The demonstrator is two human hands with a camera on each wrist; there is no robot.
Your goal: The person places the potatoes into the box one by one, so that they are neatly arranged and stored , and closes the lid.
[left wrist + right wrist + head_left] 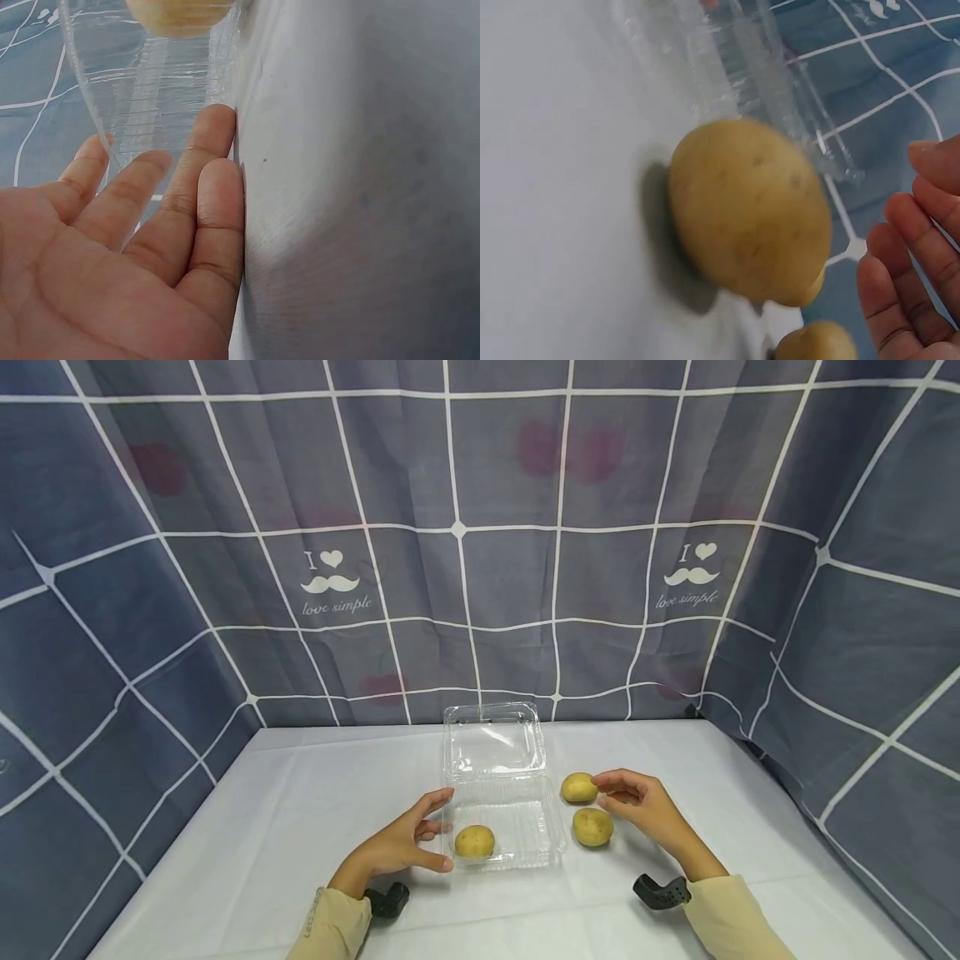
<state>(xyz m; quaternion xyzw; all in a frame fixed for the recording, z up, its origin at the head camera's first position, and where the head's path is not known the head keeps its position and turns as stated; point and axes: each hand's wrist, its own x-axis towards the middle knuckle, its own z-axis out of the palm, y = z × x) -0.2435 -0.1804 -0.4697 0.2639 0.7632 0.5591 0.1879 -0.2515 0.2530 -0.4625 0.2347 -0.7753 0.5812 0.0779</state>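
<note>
A clear plastic clamshell box (pixel 517 814) stands with its lid (pixel 495 743) raised at the back. One potato (pixel 475 842) lies in the left front of its base. My left hand (pixel 405 842) is at the box's left side, fingers extended and spread, fingertips at the plastic wall in the left wrist view. Right of the box lie a farther potato (pixel 579 787) and a nearer potato (pixel 592 827). My right hand (pixel 637 806) hovers beside them, fingers loosely bent. In the right wrist view its fingers (pixel 907 277) are apart from the large potato (pixel 750 210); another potato (pixel 817 343) shows lower down.
A white cloth (pixel 322 793) covers the table. Grey-blue curtains (pixel 405 568) with white grid lines hang behind it and along both sides. Black wrist-worn devices (pixel 660 892) sit at both sleeves.
</note>
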